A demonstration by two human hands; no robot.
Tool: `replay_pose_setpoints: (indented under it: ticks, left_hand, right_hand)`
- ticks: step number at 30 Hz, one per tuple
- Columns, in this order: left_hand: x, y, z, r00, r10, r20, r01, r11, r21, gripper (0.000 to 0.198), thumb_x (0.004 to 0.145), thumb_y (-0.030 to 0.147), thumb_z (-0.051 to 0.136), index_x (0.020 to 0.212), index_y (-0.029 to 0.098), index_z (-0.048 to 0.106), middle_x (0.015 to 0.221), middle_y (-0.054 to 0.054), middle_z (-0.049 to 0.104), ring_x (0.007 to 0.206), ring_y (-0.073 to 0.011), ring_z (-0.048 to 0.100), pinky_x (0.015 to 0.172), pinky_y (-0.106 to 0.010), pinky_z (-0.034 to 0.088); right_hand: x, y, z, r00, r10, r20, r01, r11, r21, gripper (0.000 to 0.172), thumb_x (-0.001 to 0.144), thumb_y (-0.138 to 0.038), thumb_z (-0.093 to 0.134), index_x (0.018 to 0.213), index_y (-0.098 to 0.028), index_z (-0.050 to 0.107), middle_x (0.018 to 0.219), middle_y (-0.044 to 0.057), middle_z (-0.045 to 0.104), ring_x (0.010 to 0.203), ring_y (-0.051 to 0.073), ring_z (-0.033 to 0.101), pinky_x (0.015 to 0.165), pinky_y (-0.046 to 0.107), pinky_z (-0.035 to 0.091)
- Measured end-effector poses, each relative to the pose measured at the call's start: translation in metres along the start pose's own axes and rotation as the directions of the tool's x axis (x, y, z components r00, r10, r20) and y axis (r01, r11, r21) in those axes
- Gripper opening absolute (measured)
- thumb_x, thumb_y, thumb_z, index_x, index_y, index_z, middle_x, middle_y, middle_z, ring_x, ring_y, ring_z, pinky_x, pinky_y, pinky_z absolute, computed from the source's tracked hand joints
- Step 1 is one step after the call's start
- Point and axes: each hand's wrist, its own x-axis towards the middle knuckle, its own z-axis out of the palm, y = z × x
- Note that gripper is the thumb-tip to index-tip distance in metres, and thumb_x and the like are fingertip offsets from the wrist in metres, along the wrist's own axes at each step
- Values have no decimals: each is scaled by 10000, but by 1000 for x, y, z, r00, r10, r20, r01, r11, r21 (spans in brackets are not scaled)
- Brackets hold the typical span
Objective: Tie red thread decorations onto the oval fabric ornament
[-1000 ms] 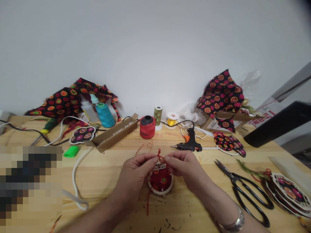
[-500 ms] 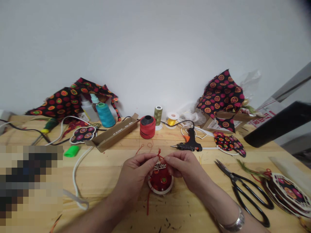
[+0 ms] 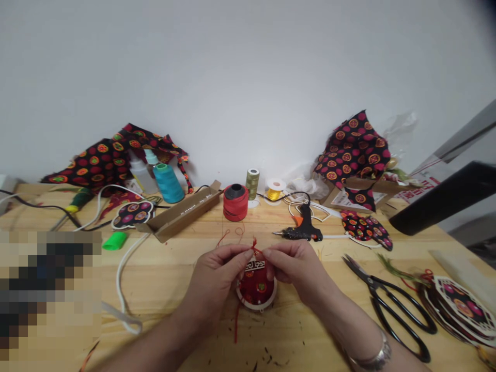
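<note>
A small round red fabric ornament (image 3: 256, 289) with a white fretwork top lies on the wooden table (image 3: 174, 274), near the front middle. A red cord (image 3: 253, 245) sticks up from its top and a strand trails down below it. My left hand (image 3: 217, 279) pinches the cord from the left, fingers closed. My right hand (image 3: 296, 268) pinches it from the right, fingertips almost meeting the left ones. A metal bracelet (image 3: 374, 356) sits on my right wrist.
Black scissors (image 3: 391, 305) lie to the right, a glue gun (image 3: 300, 232) just behind my hands. Red (image 3: 234, 202), teal (image 3: 168, 183), olive (image 3: 251, 184) and yellow (image 3: 275, 190) thread spools line the back. Patterned fabric (image 3: 352, 150), a cardboard tray (image 3: 182, 213), white cable (image 3: 122, 268) and stacked ornaments (image 3: 461, 307) surround them.
</note>
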Motion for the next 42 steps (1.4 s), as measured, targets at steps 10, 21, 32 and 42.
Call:
replay_pose_setpoints:
  ticks: [10, 21, 32, 42]
  left_hand:
    - [0, -1, -1, 1000, -14, -7, 14, 1000, 2, 153, 657, 260, 732, 772, 159, 731, 712, -48, 736, 643, -180, 645, 626, -283, 503]
    - [1, -1, 1, 1000, -25, -12, 25, 999, -24, 163, 646, 259, 737, 776, 161, 734, 695, -38, 739, 644, -188, 657, 637, -294, 508]
    - [1, 0, 0, 1000, 16, 7, -16, 1000, 18, 157, 648, 279, 728, 762, 173, 744, 699, -35, 739, 635, -191, 651, 616, -287, 503]
    - [2, 2, 1, 1000, 10, -23, -9, 1000, 26, 128, 653, 249, 728, 750, 166, 738, 660, -24, 735, 573, -155, 626, 568, -248, 481]
  right_hand:
    - [3, 4, -4, 995, -70, -66, 62, 992, -110, 200, 700, -243, 584, 598, -109, 692, 413, -2, 532, 386, 54, 365, 413, 206, 247]
    - [2, -2, -1, 994, -88, -60, 87, 996, -13, 176, 665, -269, 606, 550, -135, 609, 524, -8, 549, 507, 86, 433, 503, 221, 338]
    - [1, 2, -5, 992, 19, 122, -44, 978, 205, 307, 712, -421, 637, 656, -120, 658, 618, 42, 648, 507, 117, 581, 548, 257, 450]
    - [2, 3, -4, 992, -6, 126, -13, 990, 143, 255, 722, -344, 639, 616, -113, 614, 529, 13, 611, 373, 59, 479, 396, 185, 330]
